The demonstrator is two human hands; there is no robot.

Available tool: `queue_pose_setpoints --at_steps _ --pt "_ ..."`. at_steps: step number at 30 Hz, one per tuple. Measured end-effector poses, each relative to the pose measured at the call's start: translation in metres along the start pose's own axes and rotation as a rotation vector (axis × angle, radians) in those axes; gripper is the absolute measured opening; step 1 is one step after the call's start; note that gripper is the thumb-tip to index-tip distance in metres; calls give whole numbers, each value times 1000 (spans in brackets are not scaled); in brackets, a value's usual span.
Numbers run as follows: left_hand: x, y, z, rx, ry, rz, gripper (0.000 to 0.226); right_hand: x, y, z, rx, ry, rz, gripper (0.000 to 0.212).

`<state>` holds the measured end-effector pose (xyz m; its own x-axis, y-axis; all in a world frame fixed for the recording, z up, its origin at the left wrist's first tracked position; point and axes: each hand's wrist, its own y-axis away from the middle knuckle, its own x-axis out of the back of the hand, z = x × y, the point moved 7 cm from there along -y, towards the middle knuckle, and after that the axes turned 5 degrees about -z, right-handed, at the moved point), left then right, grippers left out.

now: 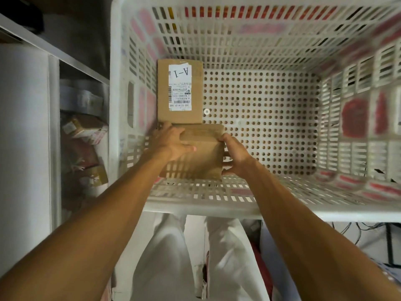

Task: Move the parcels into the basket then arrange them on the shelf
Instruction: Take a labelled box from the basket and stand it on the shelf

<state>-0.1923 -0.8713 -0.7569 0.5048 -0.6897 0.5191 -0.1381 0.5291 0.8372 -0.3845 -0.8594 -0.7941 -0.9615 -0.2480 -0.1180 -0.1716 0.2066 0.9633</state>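
Held parcel (199,153): plain brown cardboard box, inside the basket at its near-left corner, close against the near wall; resting on the floor or just lifted, cannot tell.
Left hand (173,144): clamped over the box's left side, thumb laid across the top face, fingers wrapped round the far-left corner.
Right hand (236,157): gripping the box's right edge, fingers curled down the side, thumb on top near the corner.
Labelled parcel (180,92): second brown box, flat on the basket floor along the left wall, just beyond the held one, edges meeting or overlapping.
Label (180,88): white shipping sticker on its top, "A-1" in large print, barcodes below, upside down from this view.
Basket (217,207): big white plastic crate, slotted walls, round-holed floor; red shapes visible through the walls.
Ring (206,111): small white disc on the floor, just right of the labelled parcel.
Shelf (54,51): pale frame left of the basket.
Shelf parcels (84,129): several wrapped packets and small boxes piled in the lower bay.
Trousers (169,257): white, below the basket's near rim.
Cables (358,231): dark, lower right.
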Motion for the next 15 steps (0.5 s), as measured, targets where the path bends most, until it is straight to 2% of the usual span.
queue_pose_setpoints --at_steps 4,8,10,15 --pt "12 11 3 -57 231 17 64 7 11 -6 53 18 51 39" --pt "15 34 4 -156 407 191 50 17 30 -8 137 23 120 61" --pt "17 43 9 -154 476 222 56 20 42 -9 178 -18 133 65" --pt "21 52 15 -219 728 145 95 34 64 -21 328 -52 179 65"
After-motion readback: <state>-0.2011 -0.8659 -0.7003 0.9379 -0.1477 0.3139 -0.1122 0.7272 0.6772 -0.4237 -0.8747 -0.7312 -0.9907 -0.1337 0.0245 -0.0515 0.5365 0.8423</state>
